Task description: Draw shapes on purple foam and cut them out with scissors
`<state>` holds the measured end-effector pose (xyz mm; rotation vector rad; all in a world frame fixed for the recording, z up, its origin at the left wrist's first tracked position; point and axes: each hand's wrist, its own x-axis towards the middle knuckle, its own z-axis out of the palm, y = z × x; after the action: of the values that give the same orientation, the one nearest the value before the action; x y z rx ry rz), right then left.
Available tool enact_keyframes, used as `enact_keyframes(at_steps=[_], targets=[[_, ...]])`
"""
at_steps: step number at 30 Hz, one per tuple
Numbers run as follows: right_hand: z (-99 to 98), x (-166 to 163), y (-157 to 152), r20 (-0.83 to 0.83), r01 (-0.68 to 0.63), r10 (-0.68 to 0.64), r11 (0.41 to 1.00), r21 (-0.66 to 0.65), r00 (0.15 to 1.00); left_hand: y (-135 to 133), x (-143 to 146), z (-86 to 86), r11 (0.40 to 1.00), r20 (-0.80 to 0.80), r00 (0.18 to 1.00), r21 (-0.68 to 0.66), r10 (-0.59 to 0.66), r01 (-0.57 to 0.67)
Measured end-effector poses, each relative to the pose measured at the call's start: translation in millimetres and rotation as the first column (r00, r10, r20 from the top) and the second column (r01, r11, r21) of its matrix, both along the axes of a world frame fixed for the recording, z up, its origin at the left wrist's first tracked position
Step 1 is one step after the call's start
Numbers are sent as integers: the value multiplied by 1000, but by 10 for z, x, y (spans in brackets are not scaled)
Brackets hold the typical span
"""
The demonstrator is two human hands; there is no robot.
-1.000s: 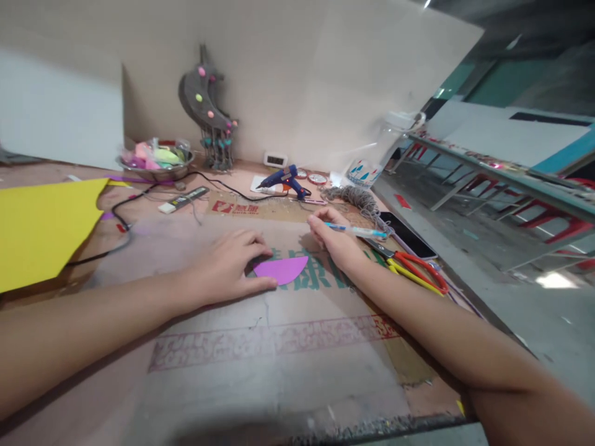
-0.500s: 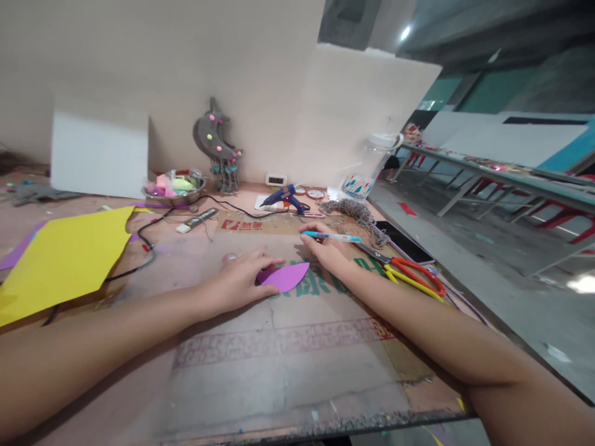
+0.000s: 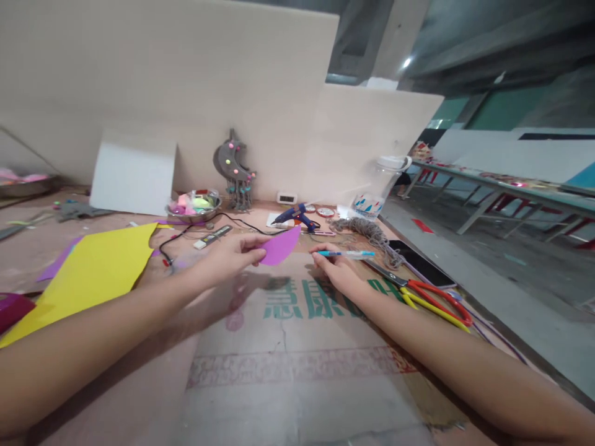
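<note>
- View: one, head-worn, above the near side of the table [image 3: 23, 257], facing forward and down.
- Range: close over left forearm [image 3: 106, 319] and right forearm [image 3: 432, 334].
- Field: wide; far, to a pale upright panel [image 3: 279, 93]; far right, to floor [image 3: 465, 251] and another table [image 3: 534, 195].

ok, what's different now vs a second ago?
The left hand has lifted the purple piece up off the work surface, where it lay flat, and now pinches it by one end, tilted. The head camera's view has shifted too. Unchanged: pen in the right hand; scissors and glue gun lying where they were.
</note>
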<state>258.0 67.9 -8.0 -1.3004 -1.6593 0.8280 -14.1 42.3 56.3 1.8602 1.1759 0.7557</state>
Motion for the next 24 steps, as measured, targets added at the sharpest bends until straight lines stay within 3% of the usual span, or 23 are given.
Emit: enact_keyframes(at_steps=[4,7,11,13,17,19,24], targets=[[18,5,-21,38,-26,25,1000,12,999,7,-205,340,992,-7,998,109,-61,62],[51,-6,-44,79,-20,20,1000,1,997,54,-348,456,991,-72,995,114,-65,73],[60,-17,-36,113,-14,15,1000,-4,993,223,-477,323,995,-342,939,95,28,5],[46,-7,-12,119,-32,30,999,7,992,302,-506,178,986,-539,836,163,107,-22],[16,38,56,196,-18,10,999,39,981,428,-597,13,975,-623,758,212,192,-72],[14,55,77,234,-12,1,999,48,972,488,-732,97,965,-638,729,235,247,-121],[0,64,97,212,-17,8,999,40,977,511,-1446,609,887,-648,608,300,459,-351]])
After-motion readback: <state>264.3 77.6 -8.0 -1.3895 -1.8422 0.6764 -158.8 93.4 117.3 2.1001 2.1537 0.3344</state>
